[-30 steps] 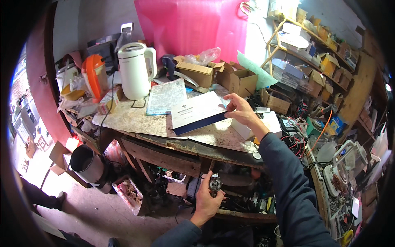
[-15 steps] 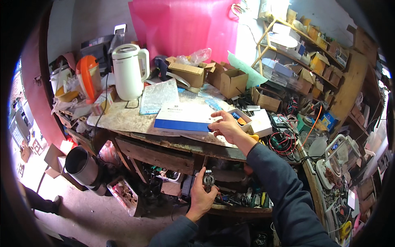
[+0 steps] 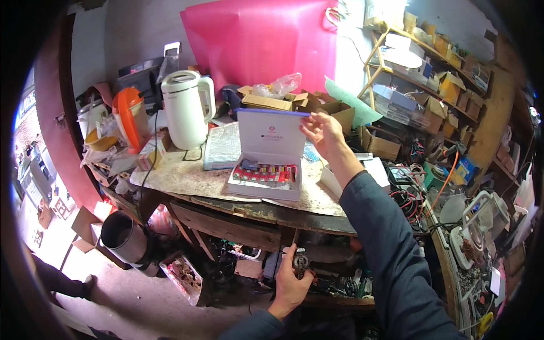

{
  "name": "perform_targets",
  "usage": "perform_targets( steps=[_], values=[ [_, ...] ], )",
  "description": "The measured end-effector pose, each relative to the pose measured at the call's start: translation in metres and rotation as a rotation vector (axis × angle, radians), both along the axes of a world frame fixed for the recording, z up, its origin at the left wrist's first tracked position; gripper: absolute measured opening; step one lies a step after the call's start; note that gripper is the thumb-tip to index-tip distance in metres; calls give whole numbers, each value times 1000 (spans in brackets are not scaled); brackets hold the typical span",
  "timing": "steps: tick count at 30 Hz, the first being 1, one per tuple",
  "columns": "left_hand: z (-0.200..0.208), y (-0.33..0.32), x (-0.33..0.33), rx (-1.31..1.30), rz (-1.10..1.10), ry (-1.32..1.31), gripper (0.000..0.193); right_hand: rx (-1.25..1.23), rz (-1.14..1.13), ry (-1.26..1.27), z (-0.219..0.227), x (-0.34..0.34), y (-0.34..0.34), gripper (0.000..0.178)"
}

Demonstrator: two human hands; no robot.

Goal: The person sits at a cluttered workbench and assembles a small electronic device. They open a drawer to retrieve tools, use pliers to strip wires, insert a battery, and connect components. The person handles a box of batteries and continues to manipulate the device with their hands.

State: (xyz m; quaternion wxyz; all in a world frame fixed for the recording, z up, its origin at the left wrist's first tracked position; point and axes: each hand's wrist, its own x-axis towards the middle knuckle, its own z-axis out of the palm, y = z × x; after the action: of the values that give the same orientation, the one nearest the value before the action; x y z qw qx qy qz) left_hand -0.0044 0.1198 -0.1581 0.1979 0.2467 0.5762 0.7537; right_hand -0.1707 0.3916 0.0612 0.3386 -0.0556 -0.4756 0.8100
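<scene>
A flat white box [image 3: 264, 193] lies on the worktable, its hinged lid [image 3: 272, 141] standing nearly upright. My right hand [image 3: 327, 136] pinches the lid's upper right corner between thumb and fingers. Inside the box lie several red cards [image 3: 265, 173] bearing small round silvery pieces that look like button cells. Lower down, in front of the table edge, my left hand [image 3: 290, 286] is closed around a wristwatch [image 3: 302, 260] with a round dial and a metal band; part of the band is hidden by the fingers.
Behind the box are a printed sheet [image 3: 222, 147], a white jug-shaped appliance [image 3: 184, 113] and cardboard boxes [image 3: 266, 102]. A white carton [image 3: 376, 169] and tangled leads [image 3: 401, 195] lie right. Below are a table drawer [image 3: 224, 222] and a metal pot [image 3: 123, 235]. Another person's leg [image 3: 62, 277] shows at left.
My right hand has raised the box lid from closed to upright, uncovering the cards inside. The left hand still holds the watch. The whole view has shifted slightly.
</scene>
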Motion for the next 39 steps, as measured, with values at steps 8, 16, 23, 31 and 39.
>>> perform_targets(
  steps=[8, 16, 23, 31, 39],
  values=[
    [-18, 7, -2, -120, 22, 224, 77, 591, -81, -381, -38, -33, 32, 21],
    [-19, 5, -1, -105, 53, 83, 74, 1705, 195, -591, -56, -14, -41, 44],
    [-23, 9, -1, -85, 58, 114, 75, 1717, 60, -651, -72, -12, -44, 54],
    [-18, 9, -2, -60, 51, 121, 76, 1454, 63, -784, -61, -4, -46, 35],
    [-15, 8, -5, 88, -20, 50, 77, 403, 250, -421, -68, 71, -58, 35]
  ],
)
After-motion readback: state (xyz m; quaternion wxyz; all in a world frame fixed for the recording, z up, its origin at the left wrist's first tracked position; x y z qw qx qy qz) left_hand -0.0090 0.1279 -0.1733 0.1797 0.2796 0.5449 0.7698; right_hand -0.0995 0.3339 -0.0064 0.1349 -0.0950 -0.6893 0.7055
